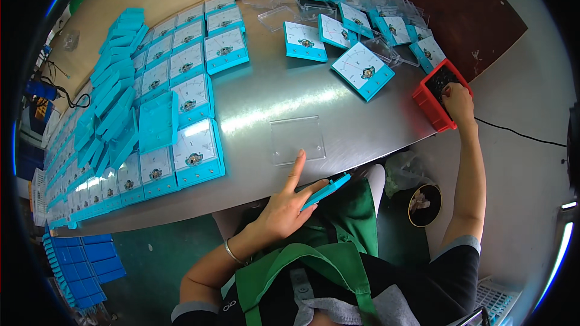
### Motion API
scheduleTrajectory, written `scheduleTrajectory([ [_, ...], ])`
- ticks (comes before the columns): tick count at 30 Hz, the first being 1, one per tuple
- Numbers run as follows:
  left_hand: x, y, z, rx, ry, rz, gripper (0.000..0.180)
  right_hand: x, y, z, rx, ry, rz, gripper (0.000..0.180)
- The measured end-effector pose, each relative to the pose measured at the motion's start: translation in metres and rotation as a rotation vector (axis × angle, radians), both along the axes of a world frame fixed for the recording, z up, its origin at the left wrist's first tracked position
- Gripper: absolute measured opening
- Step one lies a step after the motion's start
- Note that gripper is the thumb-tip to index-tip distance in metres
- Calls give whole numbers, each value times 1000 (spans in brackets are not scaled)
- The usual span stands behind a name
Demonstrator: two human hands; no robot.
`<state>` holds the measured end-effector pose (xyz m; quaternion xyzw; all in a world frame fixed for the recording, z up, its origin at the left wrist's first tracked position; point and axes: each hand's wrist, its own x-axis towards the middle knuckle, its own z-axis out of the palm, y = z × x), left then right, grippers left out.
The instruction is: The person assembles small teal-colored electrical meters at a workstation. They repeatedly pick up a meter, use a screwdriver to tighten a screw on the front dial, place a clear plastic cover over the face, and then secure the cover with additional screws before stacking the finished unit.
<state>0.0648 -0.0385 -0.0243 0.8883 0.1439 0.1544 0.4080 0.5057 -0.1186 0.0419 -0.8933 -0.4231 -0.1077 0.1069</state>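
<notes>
My left hand [284, 211] grips a blue plastic panel [326, 191], seen nearly edge-on, between thumb and fingers over my lap. Its index finger points away from me, the tip over the near edge of a clear plastic cover [296, 136] that lies flat on the metal table. At the far right, my right hand [457, 99] reaches into a red bin [436, 108] of small dark parts [440, 82]. Its fingers are bent together among the parts, and whatever is between them cannot be made out.
Rows of blue-and-white dial meters [193, 145] cover the table's left, with blue empty cases [115, 102] heaped on them. More meters [362, 69] and clear covers [275, 18] crowd the back right. A round bin [425, 205] stands below the table edge.
</notes>
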Motion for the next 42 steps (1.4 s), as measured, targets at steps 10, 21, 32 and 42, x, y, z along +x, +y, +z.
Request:
scheduleTrajectory([
  [10, -17, -2, 5, 12, -20, 24, 49, -195, 49, 6, 197, 593, 889, 14],
  [21, -19, 0, -2, -126, 66, 58, 44, -244, 63, -44, 130, 420, 1104, 16],
  [32, -21, 2, -10, -10, -45, 55, 44, -247, 66, -30, -114, 71, 1224, 14],
  [42, -22, 6, -17, 17, -12, 36, 42, -250, 147, 9, -784, 298, 1027, 28],
])
